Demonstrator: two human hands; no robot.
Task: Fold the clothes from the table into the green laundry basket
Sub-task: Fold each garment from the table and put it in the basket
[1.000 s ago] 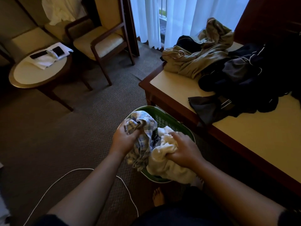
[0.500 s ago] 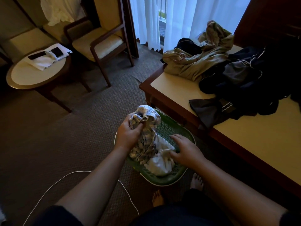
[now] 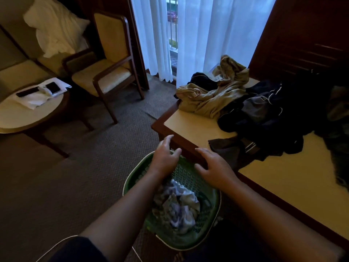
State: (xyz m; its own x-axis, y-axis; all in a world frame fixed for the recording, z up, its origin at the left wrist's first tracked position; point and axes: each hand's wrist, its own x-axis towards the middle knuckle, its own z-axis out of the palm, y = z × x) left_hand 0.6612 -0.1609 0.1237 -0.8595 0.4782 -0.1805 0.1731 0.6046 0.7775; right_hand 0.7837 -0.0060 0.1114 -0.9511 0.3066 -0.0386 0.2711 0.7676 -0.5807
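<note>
grip: left hand (image 3: 164, 159), right hand (image 3: 215, 167) hovering empty, spread
dark garment (image 3: 228, 150): lying just past right hand; looks limp, light; pinch near edge

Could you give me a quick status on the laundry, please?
Left hand and right hand open, empty, over basket. Clothes crumpled in basket. Pile on table, nothing blocking.

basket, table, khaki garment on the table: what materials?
Basket: probably moulded green plastic, judging by the lattice walls and slotted rim; slight sheen.
Table: dark reddish wood frame with a polished look, around a pale matte inset top, perhaps laminate; the picture leaves that open.
Khaki garment: soft matte cloth, possibly cotton, crumpled in deep folds.
</note>
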